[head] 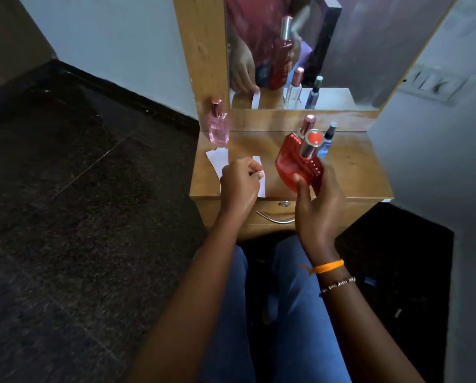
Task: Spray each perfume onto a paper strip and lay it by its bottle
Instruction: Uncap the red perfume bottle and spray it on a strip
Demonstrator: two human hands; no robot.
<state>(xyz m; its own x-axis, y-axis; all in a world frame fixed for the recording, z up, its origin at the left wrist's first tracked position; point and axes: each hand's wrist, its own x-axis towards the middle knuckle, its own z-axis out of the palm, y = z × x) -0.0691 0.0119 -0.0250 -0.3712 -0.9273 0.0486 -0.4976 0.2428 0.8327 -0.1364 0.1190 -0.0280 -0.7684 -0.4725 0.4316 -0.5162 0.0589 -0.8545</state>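
The wooden tabletop (352, 172) is crowded near its front edge. The red bottle (294, 164) is gripped, capped, in the right hand (318, 205). A paper strip (260, 175) is pinched by the closed left hand (239, 181). The strip could be missed if the nozzle is misaimed.

A glossy red bottle (294, 164) with a silver cap topped in orange-red, a pale pink bottle (218, 128) with a rose-metallic cap, a small blue bottle (325, 147), white paper strips (217, 158), a warm brown wood-grain tabletop (350, 167), blue jeans (300, 313), an orange wristband (328, 267), a dark speckled floor (79, 217).
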